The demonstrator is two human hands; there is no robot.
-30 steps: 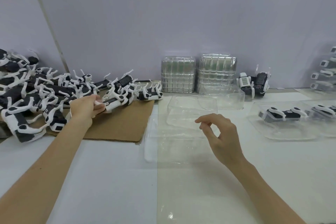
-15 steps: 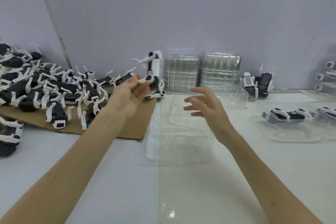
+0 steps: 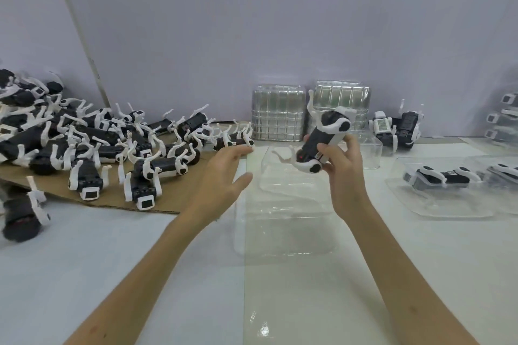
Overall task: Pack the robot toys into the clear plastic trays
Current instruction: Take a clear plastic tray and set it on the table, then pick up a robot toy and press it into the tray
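the step in hand is carrying one toy to a tray: the right hand (image 3: 343, 173) has its fingers and thumb curled round a black-and-white robot toy (image 3: 319, 138), holding it tilted in the air with its white legs sticking out. the left hand (image 3: 221, 176) holds nothing, its fingers straight and spread, palm turned inward. the two hands are apart, with the toy nearer the right one and clear of the left.

the toy hangs above the rear tray (image 3: 291, 182), with the front tray (image 3: 280, 232) just nearer the person; neither seems to hold a toy yet.

the next move likely calls for turning the toy level, folding or lining up its legs with the moulded hollow, and lowering it in, perhaps with the left hand steadying the light tray.

more toys lie in a pile (image 3: 92, 143) on cardboard (image 3: 173, 193) to the left, and a filled tray (image 3: 448, 204) sits to the right.
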